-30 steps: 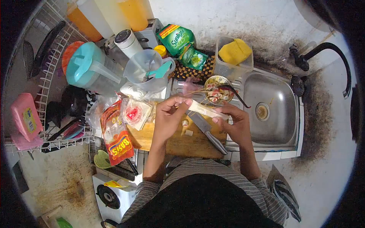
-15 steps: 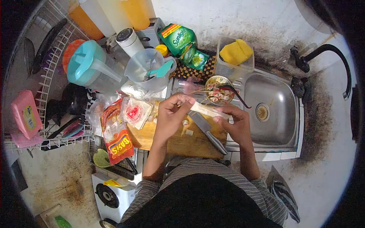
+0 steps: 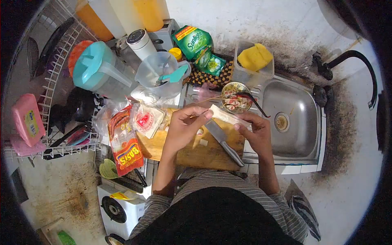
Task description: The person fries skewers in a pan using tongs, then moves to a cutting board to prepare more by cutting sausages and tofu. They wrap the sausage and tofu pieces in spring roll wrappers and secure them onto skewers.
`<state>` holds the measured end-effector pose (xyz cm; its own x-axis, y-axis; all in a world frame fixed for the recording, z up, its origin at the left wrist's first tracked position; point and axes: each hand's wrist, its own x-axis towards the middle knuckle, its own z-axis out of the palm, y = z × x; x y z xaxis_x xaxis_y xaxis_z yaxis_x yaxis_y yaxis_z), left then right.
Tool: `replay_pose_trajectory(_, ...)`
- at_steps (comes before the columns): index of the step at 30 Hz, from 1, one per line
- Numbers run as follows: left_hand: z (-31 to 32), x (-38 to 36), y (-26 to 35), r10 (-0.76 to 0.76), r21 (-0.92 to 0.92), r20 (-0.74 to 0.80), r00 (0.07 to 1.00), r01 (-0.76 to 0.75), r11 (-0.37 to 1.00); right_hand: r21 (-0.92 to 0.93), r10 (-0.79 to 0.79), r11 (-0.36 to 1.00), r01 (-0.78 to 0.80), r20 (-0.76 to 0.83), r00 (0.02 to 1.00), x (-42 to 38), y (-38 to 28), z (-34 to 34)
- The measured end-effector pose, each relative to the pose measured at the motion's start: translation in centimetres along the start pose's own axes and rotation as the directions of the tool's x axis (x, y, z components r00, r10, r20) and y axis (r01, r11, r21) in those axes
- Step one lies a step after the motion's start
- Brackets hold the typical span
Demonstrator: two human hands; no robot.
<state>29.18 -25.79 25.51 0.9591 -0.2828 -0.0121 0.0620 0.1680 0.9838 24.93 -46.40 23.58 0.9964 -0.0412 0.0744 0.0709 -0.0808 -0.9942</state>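
Note:
Between both hands, above the cutting board (image 3: 192,157), is a pale folded strip that looks like spring roll wrapper (image 3: 224,115). My left hand (image 3: 185,126) is closed, its thumb and forefinger at the strip's left end. Fingers and thumb of my right hand (image 3: 256,130) pinch the right end. Below the strip, a kitchen knife (image 3: 222,141) lies on the board beside small pale pieces (image 3: 203,142). Just behind the hands, a patterned bowl (image 3: 237,87) holds chopped pink-and-white pieces and a dark-handled utensil (image 3: 259,107).
A steel sink (image 3: 302,134) with a black faucet (image 3: 359,53) is at right. Left of the board lie a red food packet (image 3: 128,153) and a packet of wrappers (image 3: 148,120). Behind stand a measuring jug (image 3: 157,83), a turquoise-lidded pitcher (image 3: 92,67) and a tub with a yellow sponge (image 3: 255,57).
The strip's left end now shows more fully and sits higher, with my left fingers shifted down along it. My right hand has moved slightly right. The knife and bowl have stayed put.

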Motion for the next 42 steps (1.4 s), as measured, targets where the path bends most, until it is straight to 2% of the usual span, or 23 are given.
replay_pose_trajectory(2,-0.1,0.0,0.3,-0.15,0.102,-0.021,0.988,0.151,0.983,0.022,-0.005,1.0,0.006,-0.002,1.0,0.0,0.0,0.1)
replay_pose_trajectory(6,0.1,-0.1,-0.2,-0.139,0.062,-0.075,0.987,0.144,0.988,-0.026,-0.029,0.999,0.029,0.019,0.999,-0.1,-1.2,0.2)
replay_pose_trajectory(8,-0.2,-0.1,-0.9,-0.051,0.121,-0.072,0.996,0.059,0.991,-0.037,-0.035,0.999,0.036,0.022,0.999,-0.1,-1.4,0.1)
replay_pose_trajectory(9,-0.4,-0.1,-1.0,-0.051,0.121,-0.07,0.996,0.06,0.991,-0.137,-0.118,0.983,0.121,0.03,0.993,-0.1,-1.3,-0.1)
replay_pose_trajectory(10,-0.7,-0.2,-1.0,-0.065,0.103,-0.029,0.997,0.068,0.992,-0.235,-0.199,0.95,0.204,0.046,0.979,0.0,-1.3,-0.2)
replay_pose_trajectory(11,-0.8,-0.3,-1.0,-0.078,0.085,0.013,0.997,0.076,0.993,-0.234,-0.2,0.95,0.204,0.044,0.979,0.0,-1.6,-0.2)
replay_pose_trajectory(15,-0.1,-0.2,0.1,-0.052,-0.04,-0.018,0.998,0.051,0.998,-0.351,-0.281,0.894,0.28,0.05,0.958,0.2,-2.9,-0.5)
replay_pose_trajectory(17,0.2,-0.2,0.2,0.135,-0.047,0.026,0.991,-0.134,0.99,-0.381,-0.29,0.878,0.289,0.058,0.955,0.1,-3.1,-0.6)
replay_pose_trajectory(18,0.2,-0.2,0.4,0.135,-0.047,0.025,0.991,-0.134,0.99,-0.423,-0.285,0.859,0.29,0.077,0.955,0.1,-3.3,-0.6)
replay_pose_trajectory(20,0.1,-0.1,0.9,0.113,0.055,0.106,0.988,-0.12,0.991,-0.463,-0.28,0.837,0.291,0.096,0.955,0.0,-3.6,-0.4)
replay_pose_trajectory(21,-0.1,-0.1,1.0,0.114,0.054,0.106,0.988,-0.12,0.991,-0.51,-0.323,0.792,0.335,0.115,0.939,0.0,-3.9,-0.3)
replay_pose_trajectory(22,-0.4,0.0,1.0,0.112,0.139,0.165,0.98,-0.135,0.981,-0.554,-0.365,0.743,0.376,0.137,0.921,0.0,-4.0,-0.2)
replay_pose_trajectory(23,-0.6,0.0,1.1,0.103,0.221,0.223,0.969,-0.154,0.963,-0.554,-0.363,0.743,0.375,0.137,0.922,-0.1,-3.9,-0.3)
replay_pose_trajectory(24,-0.8,0.0,0.9,0.102,0.221,0.223,0.969,-0.152,0.963,-0.552,-0.348,0.741,0.383,0.172,0.922,-0.2,-3.8,-0.4)
replay_pose_trajectory(27,-1.0,0.0,0.4,0.131,0.148,0.235,0.963,-0.169,0.974,-0.541,-0.351,0.744,0.393,0.184,0.918,-0.3,-3.7,-0.3)
replay_pose_trajectory(29,-1.1,-0.1,0.5,0.077,0.07,0.194,0.978,-0.092,0.993,-0.531,-0.371,0.748,0.398,0.161,0.914,-0.2,-3.7,-0.2)
replay_pose_trajectory(33,-1.9,0.0,0.2,0.049,0.098,0.26,0.964,-0.077,0.992,-0.511,-0.368,0.763,0.396,0.159,0.916,-0.1,-3.7,-0.3)
replay_pose_trajectory(35,-1.8,-0.1,-0.1,0.068,-0.032,0.228,0.971,-0.062,0.998,-0.516,-0.359,0.764,0.388,0.159,0.92,-0.1,-3.5,-0.3)
replay_pose_trajectory(38,-1.0,-0.4,0.0,0.078,0.073,0.275,0.958,-0.102,0.992,-0.476,-0.338,0.789,0.388,0.192,0.922,0.0,-3.4,-0.3)
replay_pose_trajectory(42,0.1,-0.4,-0.1,0.172,-0.032,0.289,0.942,-0.17,0.985,-0.464,-0.349,0.793,0.394,0.184,0.919,0.2,-3.7,0.4)
